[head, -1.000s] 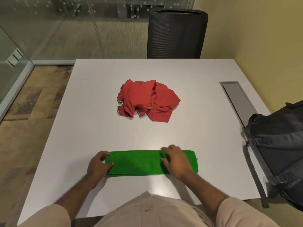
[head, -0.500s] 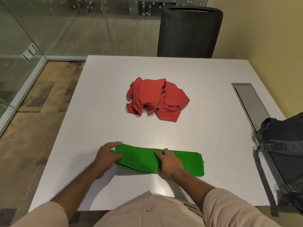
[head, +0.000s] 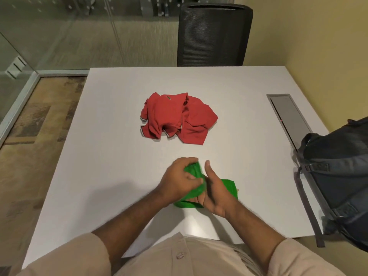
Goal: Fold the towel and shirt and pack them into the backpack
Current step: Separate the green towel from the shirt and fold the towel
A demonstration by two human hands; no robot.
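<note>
Head view, looking down on the white table point(head: 111, 156). The green towel point(head: 231, 188) lay at about 6 o'clock on the table, near the front edge, already narrowed to a strip and partly doubled across its length. The left hand point(head: 179, 178) gripped the towel's left end, fingers curled round a raised bunch of cloth carried over toward 3 o'clock. The right hand point(head: 214, 191) rested edge-on against the middle of the strip, fingers roughly straight and not curled round it, apparently marking the fold line; its fingertips were partly blurred. The red shirt point(head: 177, 118) sat crumpled near the table's centre, at 12 o'clock from the towel and well apart from it, not yet folded. The dark backpack point(head: 338, 172) stood at 3 o'clock, leaning at the table's right edge, its opening not discernible. A recessed cable hatch point(head: 288, 116) lay at about 2 o'clock, and a mesh chair point(head: 213, 34) stood beyond the far edge.

Handling, as a judgement: the towel looked light, soft and limp, with a napped surface unlikely to slip; it should hold a crease only under pressure. Best held by the corners of the free end, with the flat of the other hand pinning the fold. The shirt appeared thinner and floppier, best lifted by the shoulder seams.
</note>
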